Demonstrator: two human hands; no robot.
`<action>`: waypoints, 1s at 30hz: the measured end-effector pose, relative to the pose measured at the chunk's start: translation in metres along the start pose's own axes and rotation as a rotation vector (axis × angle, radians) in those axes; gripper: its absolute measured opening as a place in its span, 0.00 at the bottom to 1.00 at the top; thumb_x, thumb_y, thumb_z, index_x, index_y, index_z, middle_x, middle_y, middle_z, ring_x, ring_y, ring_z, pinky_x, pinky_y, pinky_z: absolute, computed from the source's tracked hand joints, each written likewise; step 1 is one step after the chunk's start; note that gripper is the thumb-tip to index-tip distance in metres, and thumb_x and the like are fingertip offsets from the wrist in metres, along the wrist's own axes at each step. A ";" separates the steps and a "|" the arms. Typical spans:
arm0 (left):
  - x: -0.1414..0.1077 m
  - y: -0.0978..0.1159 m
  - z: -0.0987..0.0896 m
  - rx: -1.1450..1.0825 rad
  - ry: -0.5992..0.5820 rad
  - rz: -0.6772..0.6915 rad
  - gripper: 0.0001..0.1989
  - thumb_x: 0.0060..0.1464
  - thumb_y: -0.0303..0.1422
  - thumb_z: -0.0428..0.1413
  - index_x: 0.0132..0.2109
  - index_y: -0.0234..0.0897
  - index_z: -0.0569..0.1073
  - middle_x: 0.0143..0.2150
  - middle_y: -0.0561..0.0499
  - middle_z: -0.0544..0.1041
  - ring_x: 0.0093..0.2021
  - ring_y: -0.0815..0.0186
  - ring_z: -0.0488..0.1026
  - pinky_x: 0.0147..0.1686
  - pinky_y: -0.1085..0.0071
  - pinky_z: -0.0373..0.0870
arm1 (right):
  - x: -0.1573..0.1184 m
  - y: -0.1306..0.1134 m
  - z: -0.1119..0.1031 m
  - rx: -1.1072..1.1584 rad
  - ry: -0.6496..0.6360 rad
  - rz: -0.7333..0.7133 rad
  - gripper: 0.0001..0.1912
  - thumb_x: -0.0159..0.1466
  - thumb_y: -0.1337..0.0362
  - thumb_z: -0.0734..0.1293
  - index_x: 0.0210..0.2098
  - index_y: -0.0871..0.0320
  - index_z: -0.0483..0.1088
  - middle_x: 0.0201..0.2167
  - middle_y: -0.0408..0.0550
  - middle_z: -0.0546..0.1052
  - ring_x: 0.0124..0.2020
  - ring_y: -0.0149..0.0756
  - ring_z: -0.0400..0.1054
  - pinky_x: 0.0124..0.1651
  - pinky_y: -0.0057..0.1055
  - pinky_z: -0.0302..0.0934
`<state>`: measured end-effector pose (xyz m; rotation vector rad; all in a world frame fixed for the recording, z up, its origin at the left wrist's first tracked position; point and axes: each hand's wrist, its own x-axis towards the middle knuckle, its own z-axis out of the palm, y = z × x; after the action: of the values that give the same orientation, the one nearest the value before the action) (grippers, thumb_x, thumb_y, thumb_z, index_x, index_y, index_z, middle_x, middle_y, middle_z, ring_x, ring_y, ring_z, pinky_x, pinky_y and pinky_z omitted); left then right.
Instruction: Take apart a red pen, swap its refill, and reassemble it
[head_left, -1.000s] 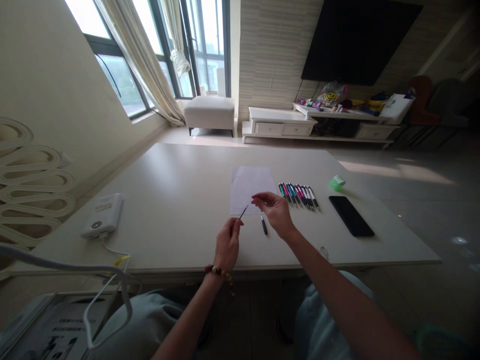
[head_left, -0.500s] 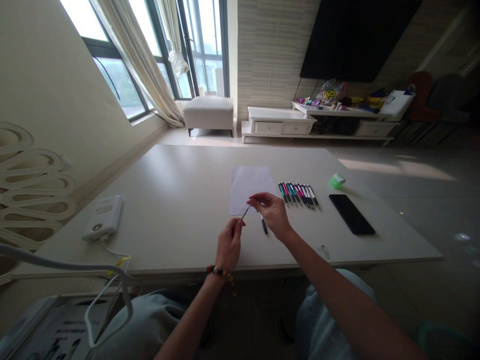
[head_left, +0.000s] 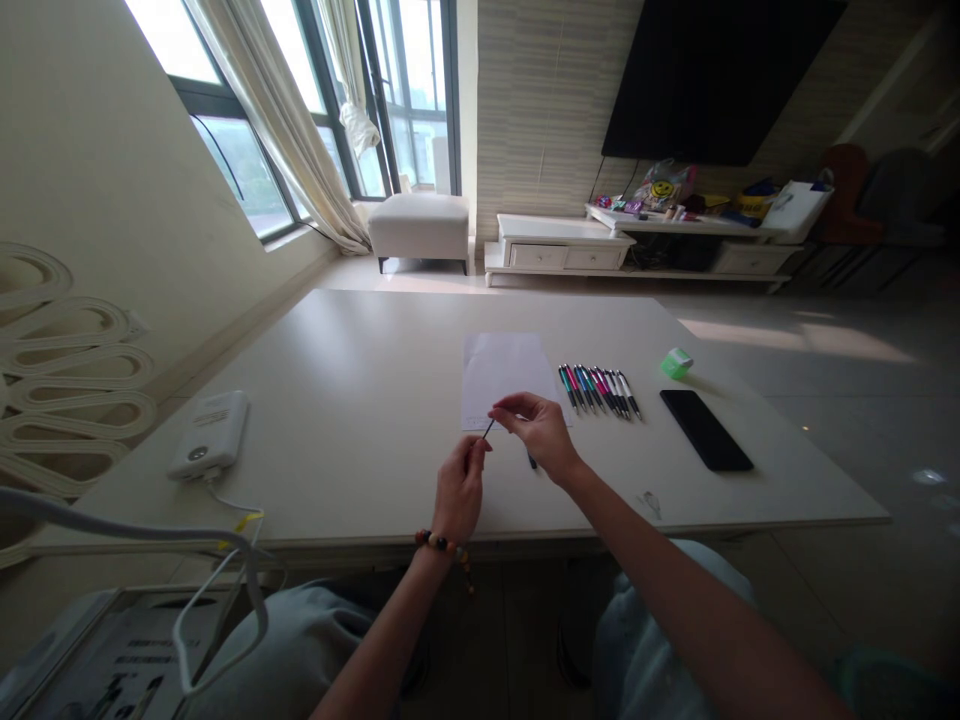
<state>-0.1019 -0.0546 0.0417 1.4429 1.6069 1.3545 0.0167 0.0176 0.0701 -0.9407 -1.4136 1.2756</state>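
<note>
I see a thin dark stick, straight, smooth-looking and slanted, a little below the middle of the frame, spanning the short gap between the two hands. The left hand has its thumb and forefinger clamped on the stick's lower end, the other fingers curled in. The right hand meets the upper end with thumb and fingertips pinched together on it; whether something tiny is caught there too, I cannot tell from here.

The left forearm rises from the bottom centre with the wrist fairly straight, ringed by a bracelet of round, mixed-colour beads. The right forearm reaches in from the lower right, its hand bent over toward the left with the back uppermost.

Partly hidden by the right hand, a dark pen part lies on the table, whose pale top has a soft sheen. Above the hands I have a flat white sheet of paper; right of it, a slanted row of slim, glossy pens with dark grips. Farther right lie a flat black phone and a small boxy green container. At the left of the frame sits a rounded white plastic block with a cable.
</note>
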 end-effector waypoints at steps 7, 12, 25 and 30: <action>-0.001 0.002 -0.001 -0.008 0.013 0.004 0.14 0.59 0.42 0.45 0.33 0.40 0.68 0.24 0.56 0.64 0.25 0.67 0.61 0.28 0.72 0.58 | 0.009 0.009 -0.019 -0.272 -0.174 0.058 0.20 0.50 0.52 0.71 0.36 0.60 0.73 0.32 0.51 0.77 0.32 0.35 0.71 0.35 0.31 0.64; 0.000 0.000 -0.002 -0.006 0.014 -0.011 0.13 0.60 0.42 0.45 0.33 0.40 0.68 0.23 0.57 0.62 0.24 0.67 0.60 0.25 0.72 0.56 | 0.015 0.025 -0.042 -0.996 -0.051 0.227 0.14 0.53 0.54 0.69 0.27 0.60 0.73 0.30 0.57 0.77 0.34 0.43 0.72 0.35 0.33 0.61; 0.000 -0.002 0.002 -0.017 -0.010 -0.033 0.14 0.60 0.42 0.45 0.33 0.39 0.68 0.23 0.57 0.60 0.24 0.68 0.58 0.26 0.72 0.55 | 0.011 -0.016 -0.029 -0.025 0.166 -0.125 0.19 0.58 0.49 0.65 0.36 0.60 0.68 0.26 0.48 0.76 0.26 0.33 0.70 0.25 0.27 0.63; -0.001 -0.004 0.003 -0.003 -0.029 -0.030 0.14 0.60 0.41 0.44 0.34 0.39 0.67 0.23 0.57 0.60 0.25 0.68 0.59 0.27 0.73 0.55 | 0.007 -0.016 -0.021 0.026 0.134 -0.131 0.18 0.57 0.50 0.67 0.35 0.61 0.69 0.27 0.49 0.76 0.26 0.33 0.70 0.23 0.27 0.64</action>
<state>-0.1000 -0.0540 0.0366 1.4246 1.6010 1.3131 0.0361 0.0270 0.0864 -0.8844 -1.3288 1.1108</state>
